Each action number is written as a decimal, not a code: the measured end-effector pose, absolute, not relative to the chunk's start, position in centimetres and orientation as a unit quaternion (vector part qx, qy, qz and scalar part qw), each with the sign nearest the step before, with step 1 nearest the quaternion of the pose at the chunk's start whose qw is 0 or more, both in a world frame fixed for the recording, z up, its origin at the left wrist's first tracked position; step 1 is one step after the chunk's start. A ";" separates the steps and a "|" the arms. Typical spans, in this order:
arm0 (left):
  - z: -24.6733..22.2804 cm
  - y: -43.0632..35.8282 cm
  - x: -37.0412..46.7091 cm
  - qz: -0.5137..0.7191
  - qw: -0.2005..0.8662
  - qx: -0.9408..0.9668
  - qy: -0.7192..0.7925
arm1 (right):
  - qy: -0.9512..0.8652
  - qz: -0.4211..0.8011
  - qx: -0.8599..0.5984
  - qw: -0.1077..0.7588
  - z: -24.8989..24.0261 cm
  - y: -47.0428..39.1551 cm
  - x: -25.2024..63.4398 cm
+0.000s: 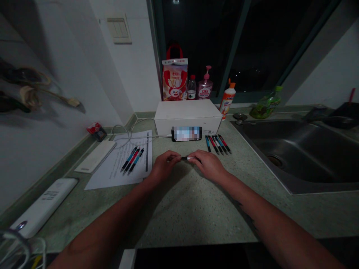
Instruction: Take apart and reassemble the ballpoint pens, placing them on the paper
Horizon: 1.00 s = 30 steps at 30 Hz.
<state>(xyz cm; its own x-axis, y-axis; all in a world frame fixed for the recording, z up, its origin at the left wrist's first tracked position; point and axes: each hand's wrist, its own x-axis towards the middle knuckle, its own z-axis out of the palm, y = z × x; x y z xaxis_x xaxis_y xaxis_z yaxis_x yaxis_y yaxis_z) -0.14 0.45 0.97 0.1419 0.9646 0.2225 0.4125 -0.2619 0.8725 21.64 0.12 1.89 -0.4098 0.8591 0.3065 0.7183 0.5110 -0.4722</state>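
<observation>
A pen [184, 158] with a black part and a white part is held level above the counter, between both hands. My left hand [165, 164] pinches its black end, while my right hand [209, 164] grips the white end; the fingers hide both tips. To the right, beyond my right hand, several pens [218, 144] with blue, red and white barrels lie side by side. Three more pens [132, 161], blue and red with black grips, rest on a printed sheet of paper [112, 179] left of my left hand.
Behind the hands a phone [186, 133] leans on a white box [187, 110], with a cable attached. A steel sink [280, 149] lies at right. White power-bank-like blocks [97, 157] are at left. Bottles [227, 99] and a red bag [175, 80] stand by the window.
</observation>
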 end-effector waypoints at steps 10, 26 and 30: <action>1.0 0.4 -0.4 0.427 0.262 0.705 0.502 | -0.781 0.229 -0.481 0.325 1.6 0.6 21.9; 1.0 -2.5 2.0 0.304 0.372 0.768 0.422 | -0.516 0.495 -0.425 0.556 1.1 1.5 20.7; 1.0 -2.5 2.0 0.302 0.367 0.770 0.425 | -0.518 0.496 -0.419 0.556 1.2 1.4 20.8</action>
<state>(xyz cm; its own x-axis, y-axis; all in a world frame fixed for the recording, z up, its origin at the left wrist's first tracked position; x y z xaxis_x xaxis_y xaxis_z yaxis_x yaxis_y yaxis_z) 1.96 -2.47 0.98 0.4553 0.8771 0.1529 0.4331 -0.3682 0.8227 20.80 1.41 1.21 -0.0293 0.9866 0.1606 -0.1177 0.1561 -0.9807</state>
